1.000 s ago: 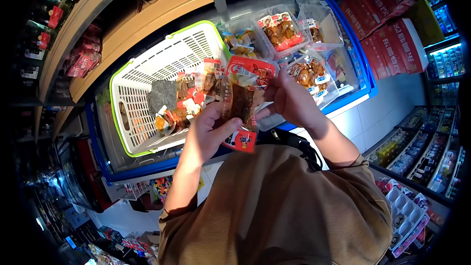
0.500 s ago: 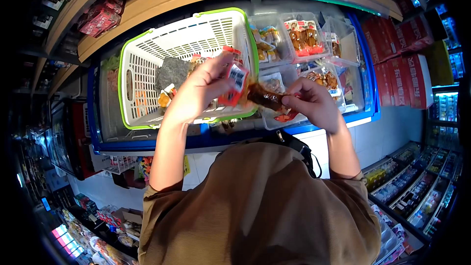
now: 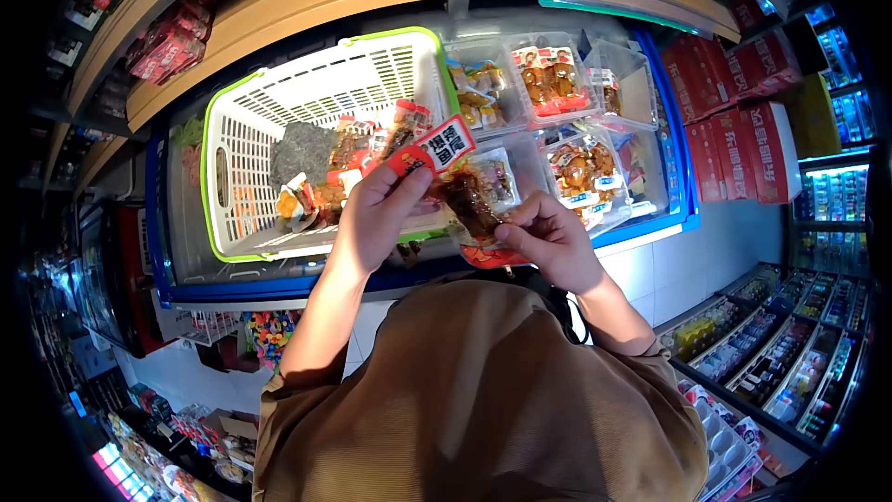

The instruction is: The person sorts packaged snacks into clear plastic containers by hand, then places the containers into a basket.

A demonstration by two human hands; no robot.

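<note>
Both hands hold one red-and-clear snack packet (image 3: 472, 204) with brown food inside, tilted in front of my chest. My left hand (image 3: 379, 214) pinches its red labelled end between thumb and fingers. At the lower right part of the packet, my right hand (image 3: 550, 240) is closed on the clear film. Left of the packet stands a white basket (image 3: 251, 121) with a green rim, holding several snack packets (image 3: 348, 158) and a dark grey item (image 3: 302, 154). Clear bins (image 3: 520, 144) of packaged food stand behind and to the right of the packet.
The basket and bins rest on a blue-edged chest (image 3: 683, 167). A wooden shelf (image 3: 307, 19) runs along its far side. Red boxes (image 3: 743, 153) are stacked at the right, and bottle racks (image 3: 790, 344) stand at the lower right.
The packet has turned, and its red label now points up and right with the writing in view. Both hands have stayed on it. The camera view has shifted slightly.
</note>
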